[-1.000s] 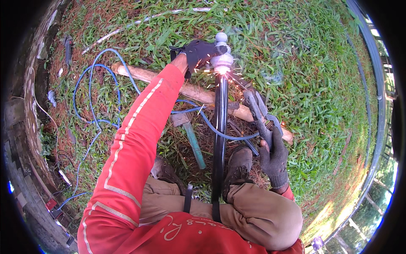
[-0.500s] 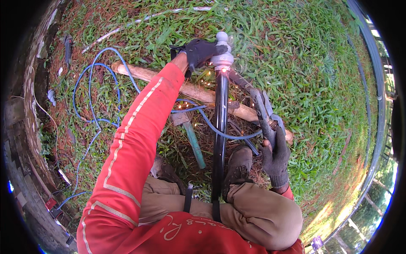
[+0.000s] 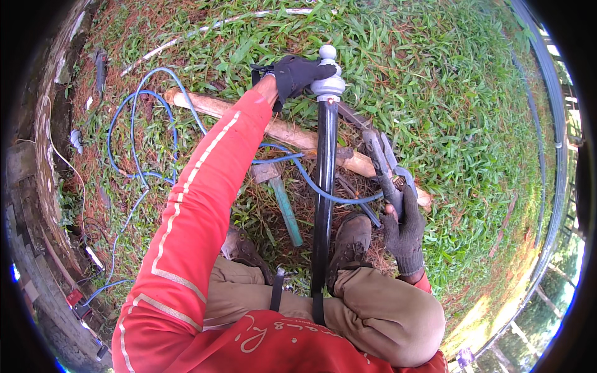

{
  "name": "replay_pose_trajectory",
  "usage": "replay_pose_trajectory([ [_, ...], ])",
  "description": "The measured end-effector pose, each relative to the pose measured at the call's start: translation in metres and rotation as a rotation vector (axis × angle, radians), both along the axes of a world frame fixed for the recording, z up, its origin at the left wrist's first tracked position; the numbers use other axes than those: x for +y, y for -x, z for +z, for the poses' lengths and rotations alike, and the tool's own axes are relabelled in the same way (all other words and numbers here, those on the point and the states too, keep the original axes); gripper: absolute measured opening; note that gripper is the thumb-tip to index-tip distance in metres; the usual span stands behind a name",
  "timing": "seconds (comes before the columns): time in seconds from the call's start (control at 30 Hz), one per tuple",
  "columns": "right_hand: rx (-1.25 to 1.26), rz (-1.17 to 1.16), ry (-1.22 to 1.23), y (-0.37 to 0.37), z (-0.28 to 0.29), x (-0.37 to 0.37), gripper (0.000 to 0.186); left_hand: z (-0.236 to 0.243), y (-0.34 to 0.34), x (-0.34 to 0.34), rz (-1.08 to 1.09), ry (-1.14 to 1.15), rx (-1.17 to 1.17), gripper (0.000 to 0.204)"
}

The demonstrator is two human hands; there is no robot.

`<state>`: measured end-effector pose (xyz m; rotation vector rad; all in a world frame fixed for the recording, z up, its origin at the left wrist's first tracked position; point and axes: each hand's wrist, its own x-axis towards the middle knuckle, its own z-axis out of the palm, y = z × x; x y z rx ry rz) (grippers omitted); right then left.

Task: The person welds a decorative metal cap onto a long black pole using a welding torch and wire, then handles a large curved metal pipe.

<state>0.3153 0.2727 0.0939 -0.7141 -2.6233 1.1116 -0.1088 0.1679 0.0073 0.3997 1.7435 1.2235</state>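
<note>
A black metal post (image 3: pixel 325 180) rises from between my legs, topped by a grey ball-shaped finial (image 3: pixel 328 79). My left hand (image 3: pixel 295 78), in a black glove, grips the finial from its left side; some of its fingers are hidden. In a dark knit glove, my right hand (image 3: pixel 405 227) is closed round a welding electrode holder (image 3: pixel 384 163) right of the post. A thin rod runs from the holder's jaws toward the joint below the finial; whether it touches there I cannot tell. No sparks show at the joint.
Beneath the post lies a peeled wooden log (image 3: pixel 289 134) across the grass. A hammer with a green handle (image 3: pixel 286 214) rests near my left boot (image 3: pixel 250 253). Blue cable (image 3: pixel 132 133) loops at the left and passes across the post. A pale stick (image 3: pixel 205 30) lies farther off.
The bright sparks and glow at the joint below the finial have gone. My right hand has shifted the holder slightly left. My left hand stays on the finial.
</note>
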Motion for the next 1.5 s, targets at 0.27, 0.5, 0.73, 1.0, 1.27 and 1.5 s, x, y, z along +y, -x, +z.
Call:
replay_pose_trajectory([
  [0.27, 0.001, 0.006, 0.012, -0.003, -0.005, 0.0, 0.061, 0.009, -0.001, -0.002, -0.019, 0.08, 0.016, 0.059],
  [0.5, -0.124, 0.025, 0.067, -0.01, -0.003, 0.004, 0.066, 0.016, -0.005, 0.003, -0.03, 0.073, 0.001, 0.058],
  [0.73, -0.108, 0.063, 0.146, 0.006, 0.009, 0.002, 0.075, -0.031, 0.008, -0.011, -0.034, -0.02, 0.073, 0.049],
  [1.0, -0.023, 0.025, -0.011, 0.001, -0.003, 0.002, 0.062, -0.021, 0.005, -0.004, -0.092, 0.011, 0.124, 0.051],
  [1.27, 0.003, -0.005, 0.013, -0.011, -0.013, 0.006, 0.065, -0.034, 0.016, -0.002, -0.197, 0.0, 0.264, 0.053],
  [1.5, -0.065, -0.115, 0.047, -0.019, -0.016, 0.008, 0.066, -0.016, 0.003, 0.007, -0.171, -0.047, 0.073, 0.065],
])
